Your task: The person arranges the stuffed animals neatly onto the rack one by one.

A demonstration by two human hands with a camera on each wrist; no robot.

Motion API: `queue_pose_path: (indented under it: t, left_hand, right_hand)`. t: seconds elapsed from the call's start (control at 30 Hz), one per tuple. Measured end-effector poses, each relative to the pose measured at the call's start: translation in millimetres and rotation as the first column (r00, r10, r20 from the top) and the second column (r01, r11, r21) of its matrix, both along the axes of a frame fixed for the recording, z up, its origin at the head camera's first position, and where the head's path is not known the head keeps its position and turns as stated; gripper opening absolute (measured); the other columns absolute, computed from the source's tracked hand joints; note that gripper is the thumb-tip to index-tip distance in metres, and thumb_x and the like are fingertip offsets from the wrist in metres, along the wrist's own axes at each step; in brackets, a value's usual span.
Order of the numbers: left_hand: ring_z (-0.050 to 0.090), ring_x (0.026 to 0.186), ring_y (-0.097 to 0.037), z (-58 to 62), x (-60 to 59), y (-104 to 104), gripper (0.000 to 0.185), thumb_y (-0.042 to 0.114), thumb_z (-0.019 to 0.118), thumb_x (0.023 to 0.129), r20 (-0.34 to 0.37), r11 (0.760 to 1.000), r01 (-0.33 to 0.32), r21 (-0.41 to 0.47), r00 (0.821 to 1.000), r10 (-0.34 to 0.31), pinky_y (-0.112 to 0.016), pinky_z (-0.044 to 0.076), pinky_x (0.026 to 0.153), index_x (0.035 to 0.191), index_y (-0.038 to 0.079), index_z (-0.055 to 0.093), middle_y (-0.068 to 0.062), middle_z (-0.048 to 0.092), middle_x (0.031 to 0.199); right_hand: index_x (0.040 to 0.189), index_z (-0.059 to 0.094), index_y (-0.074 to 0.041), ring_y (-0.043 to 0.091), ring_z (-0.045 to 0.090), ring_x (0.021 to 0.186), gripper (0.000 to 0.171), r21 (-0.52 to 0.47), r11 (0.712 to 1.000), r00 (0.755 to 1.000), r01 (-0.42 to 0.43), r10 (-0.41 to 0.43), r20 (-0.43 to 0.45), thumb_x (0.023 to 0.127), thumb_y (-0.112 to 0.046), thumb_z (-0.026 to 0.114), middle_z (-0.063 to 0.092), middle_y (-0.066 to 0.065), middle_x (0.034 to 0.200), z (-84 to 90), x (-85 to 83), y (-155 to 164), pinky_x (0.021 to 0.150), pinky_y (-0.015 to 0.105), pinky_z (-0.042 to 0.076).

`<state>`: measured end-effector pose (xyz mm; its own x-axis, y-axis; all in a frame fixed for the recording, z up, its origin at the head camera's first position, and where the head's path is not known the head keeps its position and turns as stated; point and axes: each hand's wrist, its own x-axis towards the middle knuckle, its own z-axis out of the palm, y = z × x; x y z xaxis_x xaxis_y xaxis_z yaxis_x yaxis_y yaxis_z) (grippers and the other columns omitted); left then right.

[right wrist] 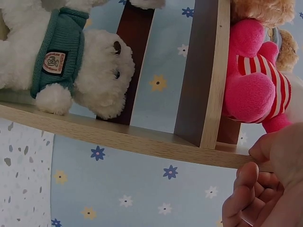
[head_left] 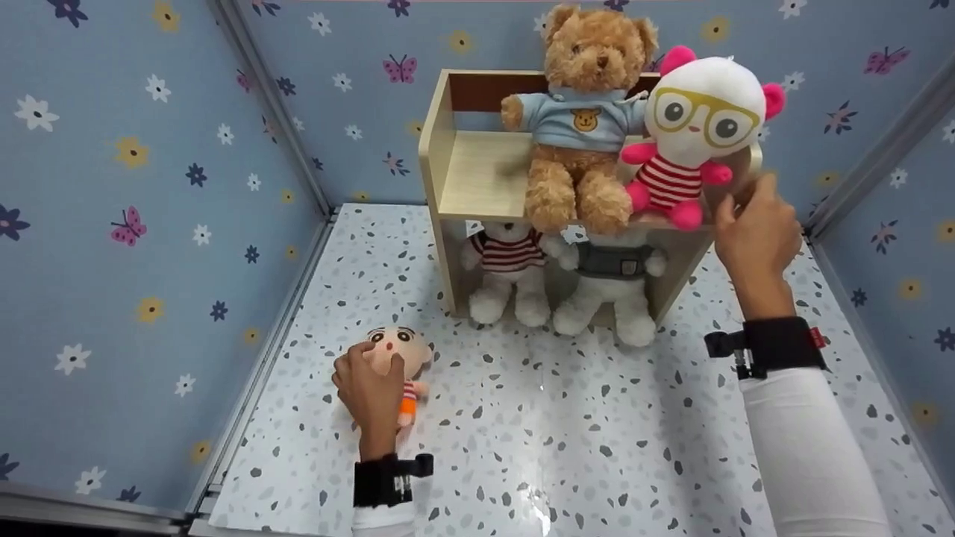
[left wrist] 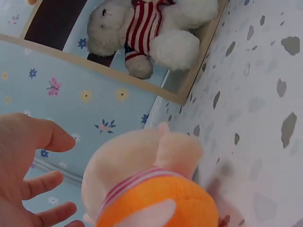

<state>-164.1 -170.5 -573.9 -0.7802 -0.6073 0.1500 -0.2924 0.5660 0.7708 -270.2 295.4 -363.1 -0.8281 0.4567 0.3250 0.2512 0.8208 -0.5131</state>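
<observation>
My left hand (head_left: 373, 384) is over a small plush doll (head_left: 409, 365) lying on the speckled surface. Its thumb and fingers are spread beside the doll's head; in the left wrist view the orange bottoms (left wrist: 165, 198) face the camera. With thumb and curled fingers my right hand (head_left: 761, 231) grips the side panel of a wooden shelf (right wrist: 180, 153). Right by that hand, on the upper level, sits a pink-and-white plush panda (head_left: 671, 183) with yellow glasses. A brown teddy bear (head_left: 586, 119) in a light-blue hoodie leans beside it.
On the shelf's lower level sit a white plush bear (head_left: 511, 253) in a striped sweater and another white bear (head_left: 612, 261) in a grey-green top. Flowered walls (head_left: 134, 246) enclose the speckled surface (head_left: 522, 418) on the left, back and right.
</observation>
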Motion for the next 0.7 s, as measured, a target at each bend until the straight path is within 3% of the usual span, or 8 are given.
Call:
queue_pose_path:
  t: [0.17, 0.4, 0.47, 0.63, 0.7]
  left_hand:
    - [0.041, 0.112, -0.038, -10.8, 11.1, -13, 0.046, 0.033, 0.069, 0.082, 0.078, 0.999, -0.008, 0.038, 0.997, 0.005, -0.051, 0.031, 0.096, 0.12, 0.013, 0.054, -0.018, 0.048, 0.124]
    - [0.04, 0.116, -0.036, -18.2, 20.5, -21, 0.052, 0.038, 0.068, 0.085, 0.123, 0.983, 0.009, 0.183, 0.992, -0.032, -0.051, 0.034, 0.098, 0.126, 0.012, 0.051, -0.018, 0.046, 0.131]
    - [0.04, 0.119, -0.035, -20.8, 22.2, -24, 0.054, 0.039, 0.068, 0.085, 0.133, 0.976, 0.01, 0.216, 0.99, -0.04, -0.052, 0.034, 0.101, 0.128, 0.012, 0.051, -0.018, 0.046, 0.133]
    - [0.043, 0.123, -0.035, -28.0, 26.7, -31, 0.059, 0.043, 0.066, 0.086, 0.151, 0.959, 0.019, 0.284, 0.986, -0.064, -0.055, 0.033, 0.104, 0.132, 0.012, 0.048, -0.017, 0.045, 0.137]
    - [0.045, 0.122, -0.035, -30.8, 27.4, -33, 0.064, 0.048, 0.065, 0.087, 0.155, 0.95, 0.032, 0.312, 0.984, -0.084, -0.055, 0.034, 0.105, 0.135, 0.011, 0.046, -0.017, 0.045, 0.138]
  right_hand:
    - [0.118, 0.048, -0.004, 0.043, 0.06, 0.094, 0.041, 0.0, 1.0, 1.0, 0.003, -0.003, 0.006, 0.097, -0.039, 0.04, 0.065, 0.021, 0.105, -1.6, 0.9, -1, 0.072, 0.052, 0.042]
    - [0.109, 0.049, -0.006, 0.047, 0.06, 0.083, 0.034, 0.057, 0.998, 0.994, 0.033, -0.026, -0.109, 0.096, -0.037, 0.041, 0.063, 0.019, 0.089, -9.6, 1.8, -3, 0.063, 0.056, 0.04]
    - [0.109, 0.05, -0.005, 0.048, 0.06, 0.083, 0.035, 0.069, 0.997, 0.995, 0.028, -0.021, -0.094, 0.097, -0.037, 0.042, 0.063, 0.02, 0.09, -13.3, 2.8, -3, 0.064, 0.057, 0.041]
    - [0.109, 0.052, -0.004, 0.049, 0.061, 0.087, 0.043, 0.055, 0.998, 0.999, 0.01, -0.008, -0.04, 0.099, -0.043, 0.037, 0.065, 0.021, 0.096, -38.0, 8.1, -4, 0.066, 0.058, 0.042]
    - [0.106, 0.053, -0.005, 0.049, 0.061, 0.086, 0.043, 0.043, 0.999, 0.998, 0.015, -0.012, -0.061, 0.1, -0.044, 0.036, 0.065, 0.02, 0.094, -51.8, 11.5, -3, 0.066, 0.059, 0.041]
